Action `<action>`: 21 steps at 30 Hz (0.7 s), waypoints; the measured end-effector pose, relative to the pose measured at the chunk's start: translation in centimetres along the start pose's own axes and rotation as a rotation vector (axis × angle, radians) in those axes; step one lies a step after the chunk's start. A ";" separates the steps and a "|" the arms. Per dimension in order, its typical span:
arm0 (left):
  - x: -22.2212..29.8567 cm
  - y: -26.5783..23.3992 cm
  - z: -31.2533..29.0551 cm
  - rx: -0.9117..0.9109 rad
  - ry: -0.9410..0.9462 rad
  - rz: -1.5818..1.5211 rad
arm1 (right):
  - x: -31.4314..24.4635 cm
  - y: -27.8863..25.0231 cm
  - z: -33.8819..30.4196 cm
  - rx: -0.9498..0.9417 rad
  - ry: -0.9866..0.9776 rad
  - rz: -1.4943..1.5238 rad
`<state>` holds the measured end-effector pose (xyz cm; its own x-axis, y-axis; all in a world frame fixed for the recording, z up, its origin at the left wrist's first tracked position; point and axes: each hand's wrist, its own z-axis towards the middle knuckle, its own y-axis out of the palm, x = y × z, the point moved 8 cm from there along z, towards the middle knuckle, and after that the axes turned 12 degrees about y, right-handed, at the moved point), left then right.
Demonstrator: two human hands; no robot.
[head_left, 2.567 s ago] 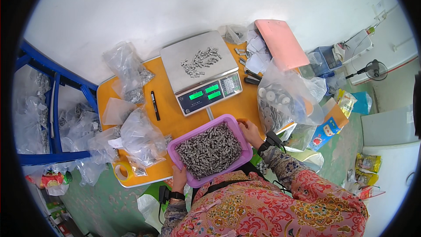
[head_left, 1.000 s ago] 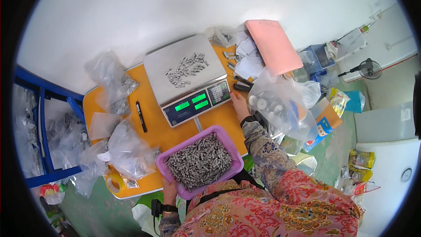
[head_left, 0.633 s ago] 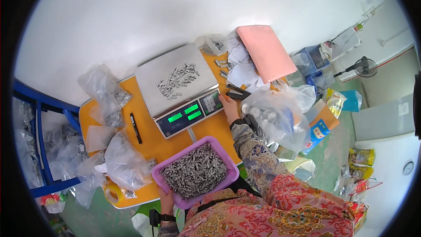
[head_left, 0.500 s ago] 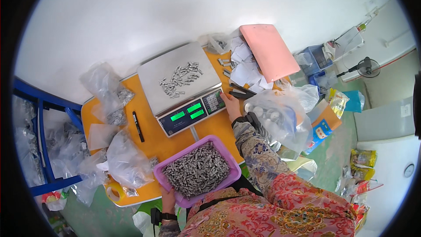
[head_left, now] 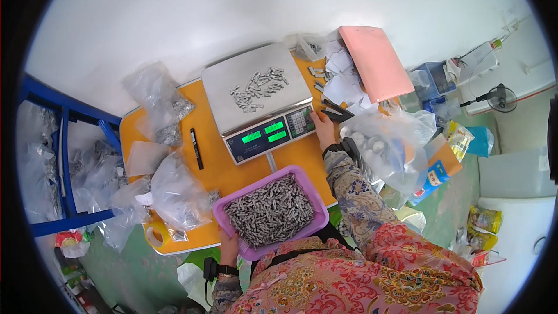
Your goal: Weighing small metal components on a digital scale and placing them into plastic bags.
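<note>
On the orange table stands a digital scale (head_left: 256, 138) with a steel plate (head_left: 232, 70) and lit green displays. Small grey metal parts (head_left: 258, 89) lie scattered on the plate. My right hand (head_left: 324, 130) is at the keypad (head_left: 301, 121) at the scale's right end, its fingertips on or just beside the keys, holding nothing that I can see. In front of me a purple plastic basin (head_left: 321, 211) is full of the same kind of metal parts (head_left: 270, 209). My left hand (head_left: 229, 248) grips this basin by its near left corner; some of its fingers are hidden under it.
A black marker (head_left: 196, 149) and clear plastic bags (head_left: 180, 189) lie left on the table (head_left: 232, 177), with yellow tape (head_left: 156, 234) at its edge. A blue rack (head_left: 64, 163) stands left. Right are a pink folder (head_left: 376, 64), a black stapler (head_left: 337, 110) and a bag of round metal pieces (head_left: 378, 145).
The whole view has shifted, so the table and scale appear farther right and slightly higher. Both hands keep their places, the left at the basin and the right at the keypad.
</note>
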<state>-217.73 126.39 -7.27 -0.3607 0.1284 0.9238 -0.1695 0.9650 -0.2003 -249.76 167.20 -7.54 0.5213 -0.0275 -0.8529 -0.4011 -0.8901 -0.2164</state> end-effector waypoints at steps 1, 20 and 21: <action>0.1 0.2 0.2 -0.009 0.025 -0.008 | -0.3 -0.7 -0.4 0.047 -0.086 0.066; -1.0 0.0 0.3 -0.024 0.004 0.039 | 1.8 -1.1 -22.8 -0.194 -0.619 -0.846; -1.4 -0.2 0.2 -0.023 0.005 0.041 | 1.9 -1.0 -22.9 -0.195 -0.620 -0.844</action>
<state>-217.43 126.00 -8.58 -0.3623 0.1690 0.9166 -0.1338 0.9638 -0.2306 -231.18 157.63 1.94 0.0781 0.8200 -0.5670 0.0670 -0.5717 -0.8177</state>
